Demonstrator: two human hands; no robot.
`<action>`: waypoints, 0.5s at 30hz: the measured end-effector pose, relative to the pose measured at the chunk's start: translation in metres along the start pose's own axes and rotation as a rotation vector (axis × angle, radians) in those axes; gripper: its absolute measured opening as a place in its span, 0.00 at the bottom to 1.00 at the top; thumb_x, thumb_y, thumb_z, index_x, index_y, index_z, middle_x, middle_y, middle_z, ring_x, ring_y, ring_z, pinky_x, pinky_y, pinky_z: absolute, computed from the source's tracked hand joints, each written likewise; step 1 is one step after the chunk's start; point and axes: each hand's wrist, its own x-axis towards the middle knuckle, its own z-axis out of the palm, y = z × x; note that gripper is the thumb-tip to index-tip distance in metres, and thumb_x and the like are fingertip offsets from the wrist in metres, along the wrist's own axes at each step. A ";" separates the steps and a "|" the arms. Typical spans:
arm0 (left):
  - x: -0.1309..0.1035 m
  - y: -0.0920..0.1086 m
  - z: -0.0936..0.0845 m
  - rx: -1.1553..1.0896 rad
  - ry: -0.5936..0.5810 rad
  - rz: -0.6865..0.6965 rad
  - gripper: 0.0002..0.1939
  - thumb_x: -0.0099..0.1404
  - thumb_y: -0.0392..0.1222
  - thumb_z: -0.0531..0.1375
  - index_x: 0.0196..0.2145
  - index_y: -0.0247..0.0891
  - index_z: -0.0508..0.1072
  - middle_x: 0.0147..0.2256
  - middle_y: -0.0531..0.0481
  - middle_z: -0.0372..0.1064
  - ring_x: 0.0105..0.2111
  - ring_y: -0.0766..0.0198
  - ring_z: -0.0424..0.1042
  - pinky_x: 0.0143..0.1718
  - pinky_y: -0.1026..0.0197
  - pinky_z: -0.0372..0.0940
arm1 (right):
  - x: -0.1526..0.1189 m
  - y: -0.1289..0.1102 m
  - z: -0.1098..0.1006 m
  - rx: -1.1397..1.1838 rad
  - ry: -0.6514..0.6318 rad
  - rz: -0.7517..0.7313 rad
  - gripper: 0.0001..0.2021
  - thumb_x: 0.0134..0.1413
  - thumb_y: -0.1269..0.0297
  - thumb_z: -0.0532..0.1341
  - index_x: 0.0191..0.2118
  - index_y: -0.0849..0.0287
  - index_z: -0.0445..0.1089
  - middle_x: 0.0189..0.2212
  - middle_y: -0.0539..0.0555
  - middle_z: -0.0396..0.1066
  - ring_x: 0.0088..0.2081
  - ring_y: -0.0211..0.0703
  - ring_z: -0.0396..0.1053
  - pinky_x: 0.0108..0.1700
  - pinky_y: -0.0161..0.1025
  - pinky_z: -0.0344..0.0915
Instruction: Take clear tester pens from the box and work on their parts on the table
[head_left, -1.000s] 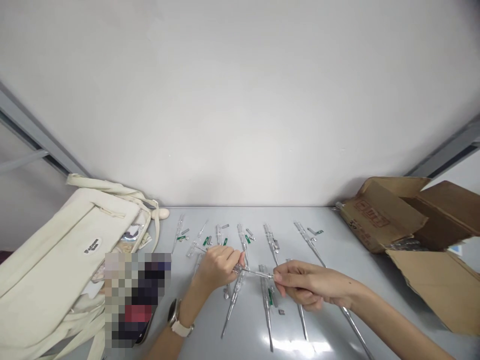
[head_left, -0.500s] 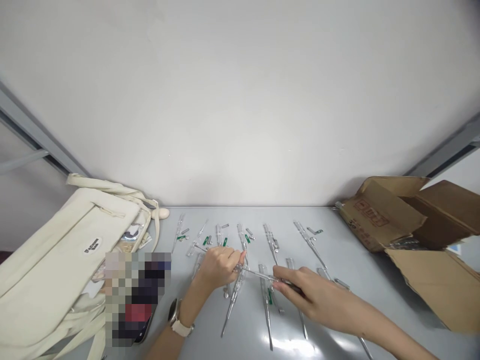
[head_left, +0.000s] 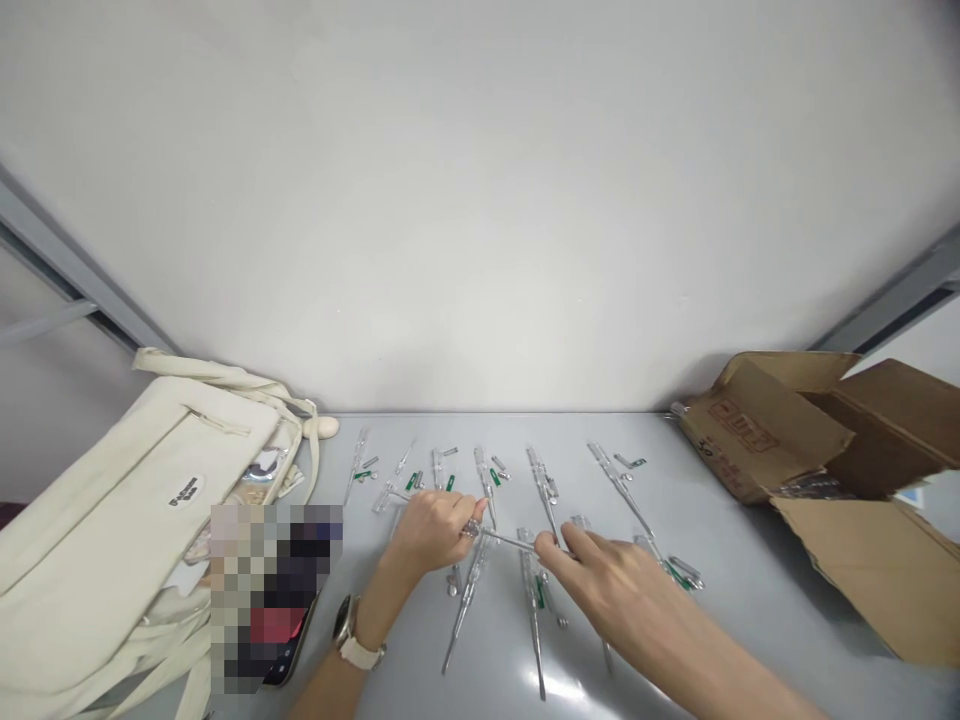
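Currently, the workpiece is a slim screwdriver-like tool (head_left: 510, 540) with a straight, bright silver metal shaft and a ribbed, clear transparent plastic section at one end. It is suspended above a smooth grey tabletop (head_left: 750, 580), to the right of the large cream fabric bag (head_left: 135, 490), which serves as the location reference.

Grip, left: the bare left hand (head_left: 436, 530), worn with a round-faced watch on a pale strap (head_left: 364, 655), is closed in a fist around the clear end; a short part of the plastic protrudes beside the thumb. Grip, right: the bare right hand (head_left: 600, 570), the farther of the two from the bag, is closed around the opposite end, thumb and forefinger against the metal. The shaft spans the gap between the hands, inclined slightly downward towards the right hand.

Similar clear-handled tools (head_left: 538, 640) lie on the tabletop to the right of the bag, accompanied by narrow green strips (head_left: 495, 478) and small silver cylinders (head_left: 501, 464). An open brown cardboard box (head_left: 727, 440) stands well apart from the bag, at its far right.

Obscured: most of the clear end is inside the left fist, and the far tip is covered by the right hand. Several tools are partly hidden beneath both hands. The picture edge cuts off the bag and both forearms. A phone-like dark object (head_left: 283, 668) just beside the bag is largely pixelated
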 end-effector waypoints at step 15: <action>-0.001 0.001 0.002 -0.018 -0.064 -0.058 0.16 0.68 0.36 0.52 0.22 0.38 0.64 0.16 0.55 0.62 0.16 0.68 0.62 0.19 0.61 0.43 | 0.008 -0.012 0.006 0.017 0.035 0.127 0.15 0.68 0.67 0.50 0.27 0.58 0.64 0.20 0.50 0.65 0.20 0.40 0.65 0.24 0.39 0.38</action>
